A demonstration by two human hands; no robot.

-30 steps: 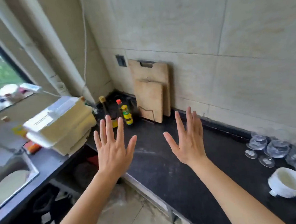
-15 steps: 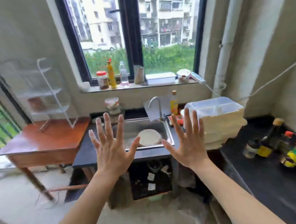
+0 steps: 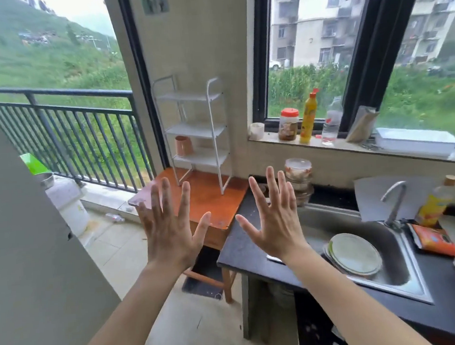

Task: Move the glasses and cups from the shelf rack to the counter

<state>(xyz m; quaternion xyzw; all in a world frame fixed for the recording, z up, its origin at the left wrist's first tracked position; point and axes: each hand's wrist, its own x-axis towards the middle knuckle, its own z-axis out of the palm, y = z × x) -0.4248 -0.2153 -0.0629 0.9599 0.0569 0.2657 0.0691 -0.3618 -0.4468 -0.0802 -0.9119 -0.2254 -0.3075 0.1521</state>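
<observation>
A: Where was the cup (image 3: 183, 145)?

B: On the lowest tier of the rack (image 3: 193, 129), at its left end, upright. The rack stood on the table (image 3: 209, 198), beyond both hands.

A: And the hands?

B: The left hand (image 3: 168, 227) and the right hand (image 3: 275, 217) were both spread flat, fingers splayed, holding nothing.

A: Which was nearer?

B: The left, I'd judge. The cup lay ahead of it and slightly right; the right hand hung over the counter (image 3: 242, 249).

A home kitchen by a balcony.
A steel sink (image 3: 394, 265) with plates (image 3: 354, 253) sits right; sauce bottles (image 3: 307, 115) line the far windowsill (image 3: 353, 146).
</observation>
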